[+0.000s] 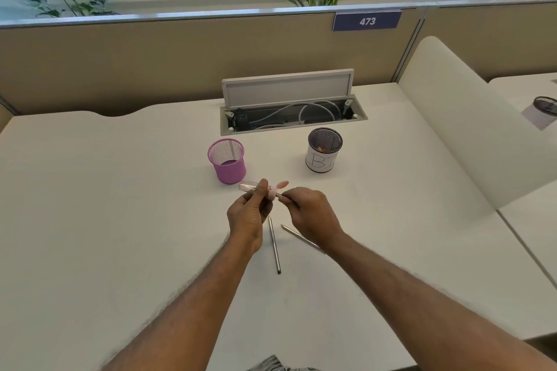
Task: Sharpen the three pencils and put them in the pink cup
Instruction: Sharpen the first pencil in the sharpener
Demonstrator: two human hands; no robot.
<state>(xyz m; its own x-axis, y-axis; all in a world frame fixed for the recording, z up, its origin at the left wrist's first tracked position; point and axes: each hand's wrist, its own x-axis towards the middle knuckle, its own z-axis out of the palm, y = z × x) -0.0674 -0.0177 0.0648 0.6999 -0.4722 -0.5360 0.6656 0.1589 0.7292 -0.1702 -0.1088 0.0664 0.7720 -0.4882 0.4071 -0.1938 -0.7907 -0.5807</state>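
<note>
My left hand (247,214) grips a pale pink sharpener (252,187) with a clear tube body, held above the white desk. My right hand (310,214) pinches a pencil (286,196) whose tip sits in the sharpener's end; most of that pencil is hidden by my fingers. Two more pencils lie on the desk below my hands: one (275,247) runs nearly straight toward me, the other (298,236) is angled right and partly under my right wrist. The pink mesh cup (227,161) stands just beyond my left hand and looks empty.
A mesh cup with a white label (324,150) stands right of the pink cup. Behind both is an open cable tray (292,117) with its lid up. A white divider (461,129) borders the desk on the right, a partition wall at the back.
</note>
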